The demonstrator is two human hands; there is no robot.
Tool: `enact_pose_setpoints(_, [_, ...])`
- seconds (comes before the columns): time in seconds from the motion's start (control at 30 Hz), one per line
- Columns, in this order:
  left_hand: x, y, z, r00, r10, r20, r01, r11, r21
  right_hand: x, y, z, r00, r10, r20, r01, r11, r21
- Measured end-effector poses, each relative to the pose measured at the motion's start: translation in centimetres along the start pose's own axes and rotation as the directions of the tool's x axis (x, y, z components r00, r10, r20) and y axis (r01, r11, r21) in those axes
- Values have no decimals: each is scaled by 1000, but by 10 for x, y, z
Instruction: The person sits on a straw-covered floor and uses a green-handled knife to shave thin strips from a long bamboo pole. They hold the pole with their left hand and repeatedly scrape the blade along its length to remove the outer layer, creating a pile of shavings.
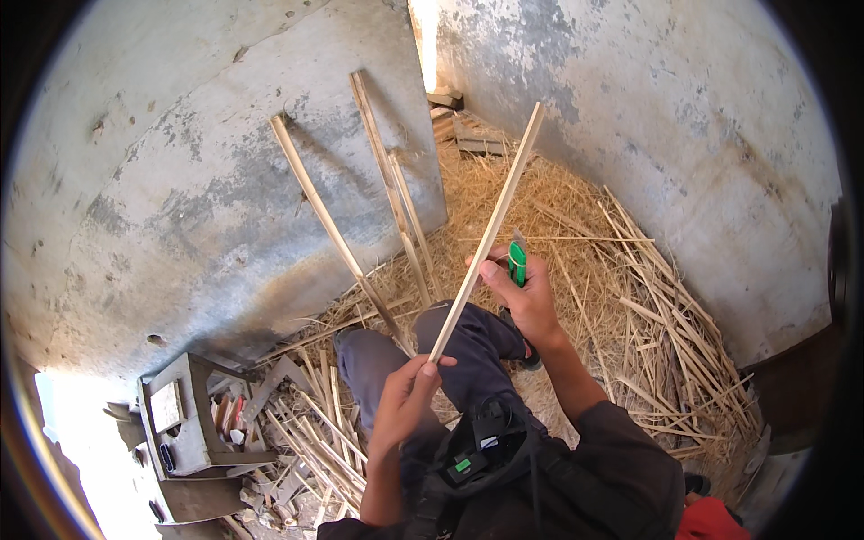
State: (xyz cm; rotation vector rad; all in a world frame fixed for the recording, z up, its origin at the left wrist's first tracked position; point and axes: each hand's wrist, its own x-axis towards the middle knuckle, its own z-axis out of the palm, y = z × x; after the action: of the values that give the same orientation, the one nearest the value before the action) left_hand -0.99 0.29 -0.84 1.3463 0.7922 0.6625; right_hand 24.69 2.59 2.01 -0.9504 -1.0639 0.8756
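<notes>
A long pale wooden strip [506, 190] rises at a slant in front of me, leaning away to the upper right. My left hand [409, 400] is closed on its lower end, thumb and fingers pinching it above my lap. Farther up, my right hand [529, 292] is closed around a green-handled utility knife [517, 262], whose short blade points up beside the strip. The right thumb rests against the strip, and the fingers behind it are partly hidden.
Several longer wooden sticks [315, 198] lean on the worn wall [207, 135] ahead left. Straw-like shavings [504, 198] cover the floor. Split strips lie in a pile [684, 360] at right and another heap [315, 445] at left, near a grey box-like stand [193, 459].
</notes>
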Motion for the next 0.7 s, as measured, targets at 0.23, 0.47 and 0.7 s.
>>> enact_pose_setpoints(0.23, [1,10,3,999,-14,-34,11,997,-73,-13,1,-8,997,15,71,-16,1000,6])
enact_pose_setpoints(0.47, [5,22,1,1000,8,-23,-11,991,-130,-17,23,-5,904,-353,242,423,821,-383])
enact_pose_setpoints(0.7, [10,34,7,1000,19,-21,-22,988,-155,-17,20,-1,842,-397,366,540,638,-549])
